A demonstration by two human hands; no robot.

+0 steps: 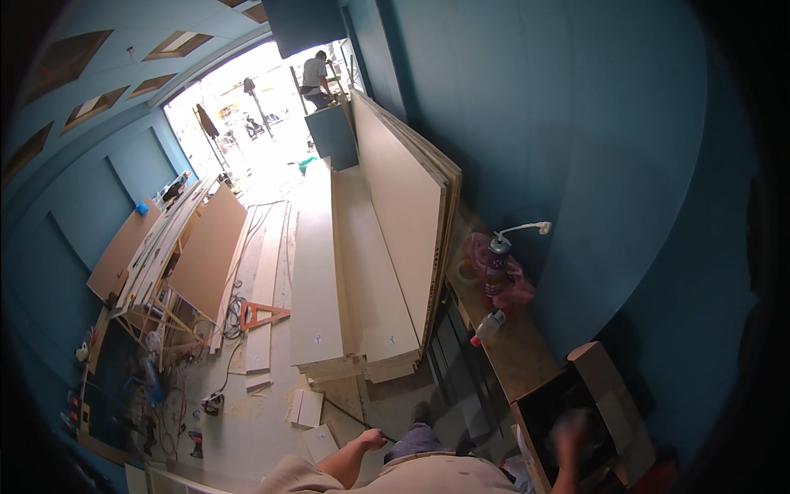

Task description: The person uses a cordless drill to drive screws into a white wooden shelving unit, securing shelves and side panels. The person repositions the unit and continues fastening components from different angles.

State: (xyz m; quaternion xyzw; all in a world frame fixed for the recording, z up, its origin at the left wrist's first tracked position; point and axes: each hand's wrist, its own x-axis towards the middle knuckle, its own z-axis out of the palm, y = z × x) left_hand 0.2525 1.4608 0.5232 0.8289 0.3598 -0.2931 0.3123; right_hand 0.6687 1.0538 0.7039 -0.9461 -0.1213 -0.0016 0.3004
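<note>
My left hand (373, 440) is closed round one end of a thin dark rod (346, 412), which slants away to the floor beside a small pale board offcut (307, 408). What kind of tool the rod is, I cannot make out. At the lower right, my right hand (568, 432) reaches into an open cardboard box (613, 387) with a raised flap. Motion smears its fingers. Something pale and clear-looking shows at the fingertips, too blurred to name. The box's dark inside is mostly hidden.
A wooden ledge (520, 358) along the right wall carries a foam can (498, 257) with a nozzle, pink plastic and a clear bottle (490, 325). Long pale panels (317, 272) lie ahead. Tall sheets (403, 181) lean rightward. Cables, a drill (196, 443) and an orange triangular square (262, 315) lie left. Another person (315, 78) works far off.
</note>
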